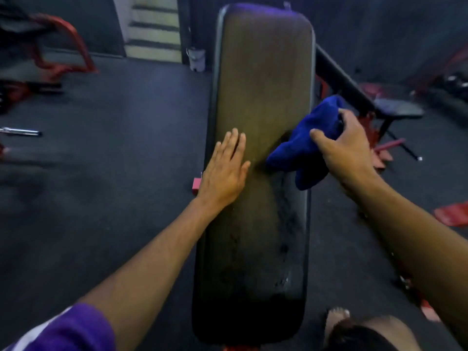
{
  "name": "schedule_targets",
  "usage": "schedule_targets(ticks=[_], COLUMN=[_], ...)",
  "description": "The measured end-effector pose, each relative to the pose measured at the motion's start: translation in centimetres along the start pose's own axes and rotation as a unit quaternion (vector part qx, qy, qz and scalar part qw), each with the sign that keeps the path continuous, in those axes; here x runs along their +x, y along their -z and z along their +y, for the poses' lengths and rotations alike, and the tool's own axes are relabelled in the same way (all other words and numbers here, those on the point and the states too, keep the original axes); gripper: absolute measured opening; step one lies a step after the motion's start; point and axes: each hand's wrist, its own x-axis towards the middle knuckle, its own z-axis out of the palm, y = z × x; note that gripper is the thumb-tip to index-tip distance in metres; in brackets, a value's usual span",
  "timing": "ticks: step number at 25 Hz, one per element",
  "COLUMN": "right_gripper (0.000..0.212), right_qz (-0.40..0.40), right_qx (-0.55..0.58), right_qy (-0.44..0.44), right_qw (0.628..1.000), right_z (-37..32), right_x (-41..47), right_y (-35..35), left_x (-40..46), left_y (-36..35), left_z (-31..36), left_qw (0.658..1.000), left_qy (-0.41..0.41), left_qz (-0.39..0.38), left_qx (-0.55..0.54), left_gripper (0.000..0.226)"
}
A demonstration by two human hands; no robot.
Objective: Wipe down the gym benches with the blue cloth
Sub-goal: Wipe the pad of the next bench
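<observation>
Dim room with a dark rubber floor [114, 153] and dark walls. Pale stairs [153, 29] rise at the back, a small white bin [196, 59] beside them. Red equipment frames [60, 46] stand left; a chrome bar [20, 131] lies on the floor.

A gym: a long padded bench [263, 97] stands on dark rubber flooring [126, 110]. Left of the bench are a red machine frame [63, 41] and a chrome bar [21, 131]; right of it, a second bench [397, 108] with red supports.
</observation>
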Motion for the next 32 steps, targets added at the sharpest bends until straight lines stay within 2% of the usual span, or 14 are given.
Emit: schedule_targets(ticks=[4, 6, 9, 12, 14, 16, 18, 20, 23, 25, 27, 28, 30, 32], right_gripper=[0.036, 0.038, 0.042, 0.048, 0.056, 0.060, 0.064, 0.071, 0.079, 0.065, 0.047, 0.050, 0.075, 0.076], right_qz=[-0.061, -0.066, 0.007, -0.002, -0.061, -0.141, -0.219, -0.246, -0.232, -0.229, -0.258, -0.258, -0.262, -0.292], right_qx=[-0.011, -0.010, -0.016, -0.095, -0.172, -0.281, -0.390, -0.454, -0.496, -0.518, -0.533, -0.548, -0.576, -0.551], right_qy=[0.067, 0.071, 0.096, 0.185, 0.297, 0.399, 0.449, 0.476, 0.486, 0.485, 0.450, 0.441, 0.475, 0.555], right_qw=[0.996, 0.995, 0.995, 0.978, 0.937, 0.861, 0.773, 0.712, 0.681, 0.667, 0.669, 0.662, 0.611, 0.550], right_z=[-2.0, -2.7, -4.6, -8.2, -10.7, -11.6, -10.9, -10.4, -11.8, -13.9, -15.6, -15.9, -15.7, -13.4], right_x=[3.7, 5.9, 10.8, 15.4, 18.2, 20.6, 21.9, 23.3, 26.6, 29.0, 30.6, 30.7, 29.5, 26.8], right_y=[-3.0, -3.8, -4.0, -4.9, -6.7, -10.1, -14.1, -17.6, -20.1, -20.7, -21.4, -21.9, -22.6, -22.8], left_x=[1.4, 2.1, 1.7, 3.6, 6.2, 7.6, 7.5, 7.3, 7.5, 7.6, 7.5, 7.4, 7.3, 7.1], left_y=[1.0, 0.3, -2.1, -1.7, -0.8, -1.0, -1.9, -2.2, -2.3, -2.4, -2.4, -2.3, -2.2, -2.2], left_z=[-1.0, -1.3, -1.2, -1.7, -2.7, -3.2, -3.1, -3.2, -3.9, -4.0, -4.2, -4.3, -4.5, -4.4], left_qw=[0.997, 0.999, 0.994, 0.985, 0.982, 0.982, 0.982, 0.984, 0.985, 0.985, 0.985, 0.984, 0.983, 0.983], left_qy=[0.004, 0.010, 0.006, -0.026, -0.069, -0.095, -0.094, -0.088, -0.095, -0.100, -0.107, -0.114, -0.125, -0.126], left_qz=[0.026, 0.011, -0.007, 0.036, 0.064, 0.058, 0.057, 0.066, 0.081, 0.093, 0.098, 0.099, 0.104, 0.110], left_qx=[-0.069, -0.028, 0.111, 0.170, 0.162, 0.155, 0.151, 0.137, 0.121, 0.106, 0.096, 0.090, 0.081, 0.077], left_gripper=[0.064, 0.066, 0.070, 0.069, 0.062, 0.063, 0.067, 0.068, 0.067, 0.065, 0.062, 0.060, 0.058, 0.056])
